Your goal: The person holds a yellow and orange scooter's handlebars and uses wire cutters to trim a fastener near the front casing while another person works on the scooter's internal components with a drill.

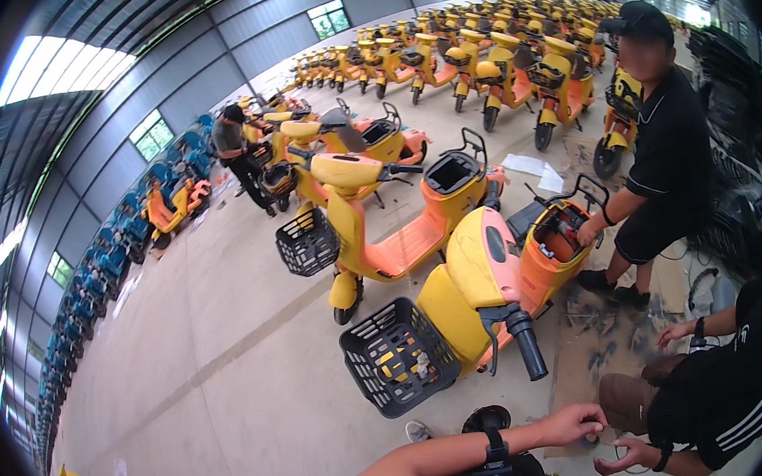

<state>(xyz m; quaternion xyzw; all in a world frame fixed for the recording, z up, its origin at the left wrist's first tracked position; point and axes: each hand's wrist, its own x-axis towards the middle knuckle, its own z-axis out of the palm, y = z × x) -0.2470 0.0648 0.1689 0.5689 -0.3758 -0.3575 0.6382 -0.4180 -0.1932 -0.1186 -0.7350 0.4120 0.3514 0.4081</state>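
Observation:
My left hand (pixel 577 424) reaches in from the lower edge, its forearm stretched to the right with a black strap (pixel 496 451) on the wrist. The fingers are curled and pinched together; anything between them is too small to make out. Just below it, apart from it, is a seated co-worker's hand (pixel 629 457), palm up with fingers bent and a thin dark strand beside it. My right hand does not show clearly; only a sliver of skin appears at the bottom edge. A yellow and orange scooter (pixel 479 275) stands ahead, its black basket (pixel 399 356) holding small loose parts.
A standing co-worker (pixel 661 123) reaches into the scooter's opened seat compartment (pixel 562 233). Cardboard (pixel 583 374) lies on the floor beside it. A second scooter (pixel 380 229) stands behind. Rows of yellow scooters (pixel 493 65) fill the back, blue ones (pixel 86 282) the left wall. Another person (pixel 233 151) works farther off.

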